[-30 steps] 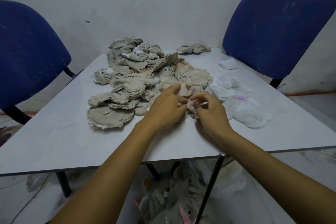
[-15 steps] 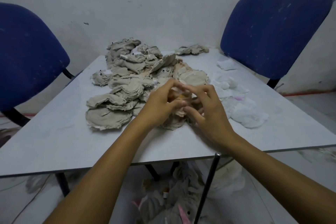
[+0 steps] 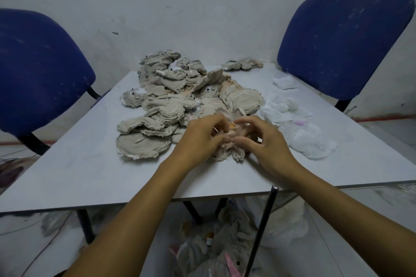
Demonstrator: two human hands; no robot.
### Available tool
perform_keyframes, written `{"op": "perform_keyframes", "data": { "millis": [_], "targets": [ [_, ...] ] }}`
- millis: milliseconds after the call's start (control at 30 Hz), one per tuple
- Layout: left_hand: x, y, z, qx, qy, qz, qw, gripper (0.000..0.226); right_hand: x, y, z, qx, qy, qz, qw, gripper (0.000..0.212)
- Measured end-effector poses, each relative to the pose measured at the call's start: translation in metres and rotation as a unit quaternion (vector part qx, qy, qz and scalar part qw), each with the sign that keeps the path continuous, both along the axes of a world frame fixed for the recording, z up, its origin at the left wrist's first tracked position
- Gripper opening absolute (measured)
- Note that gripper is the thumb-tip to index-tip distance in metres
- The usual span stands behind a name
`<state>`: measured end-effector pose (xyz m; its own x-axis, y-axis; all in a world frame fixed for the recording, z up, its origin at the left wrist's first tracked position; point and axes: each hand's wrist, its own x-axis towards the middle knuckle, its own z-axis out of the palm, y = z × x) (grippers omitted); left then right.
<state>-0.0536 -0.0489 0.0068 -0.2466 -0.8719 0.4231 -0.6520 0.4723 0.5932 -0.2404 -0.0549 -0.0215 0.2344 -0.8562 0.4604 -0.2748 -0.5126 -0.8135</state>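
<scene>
Left hand (image 3: 198,135) and right hand (image 3: 265,139) both pinching a beige fabric piece (image 3: 234,150) (near table (image 3: 90,175) front edge), bare tabletop left

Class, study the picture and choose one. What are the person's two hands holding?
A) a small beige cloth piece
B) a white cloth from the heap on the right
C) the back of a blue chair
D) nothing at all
A: the left hand and right hand both pinch a small beige cloth piece in front of the beige pile; the white cloths lie apart on the right.
</scene>
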Motion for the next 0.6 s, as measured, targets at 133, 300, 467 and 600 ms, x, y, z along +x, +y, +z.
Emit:
{"op": "perform_keyframes", "data": {
  "millis": [133,300,467,600],
  "targets": [
    [0.002,-0.002,-0.001,0.002,0.003,0.033,0.999,0.017,0.0,-0.006,-0.005,0.02,0.038,0.005,0.999,0.051],
    [0.005,-0.003,-0.002,0.026,0.044,0.053,0.997,0.02,0.005,-0.012,-0.008,-0.004,0.157,-0.048,0.986,0.062],
    [0.005,-0.003,0.0,0.047,0.052,0.032,0.997,0.024,0.004,-0.006,-0.001,-0.071,0.115,-0.006,0.991,0.048],
    [0.0,-0.005,0.0,0.084,0.051,0.033,0.995,0.024,0.003,-0.002,0.0,-0.031,0.09,0.01,0.995,0.035]
  ]
}}
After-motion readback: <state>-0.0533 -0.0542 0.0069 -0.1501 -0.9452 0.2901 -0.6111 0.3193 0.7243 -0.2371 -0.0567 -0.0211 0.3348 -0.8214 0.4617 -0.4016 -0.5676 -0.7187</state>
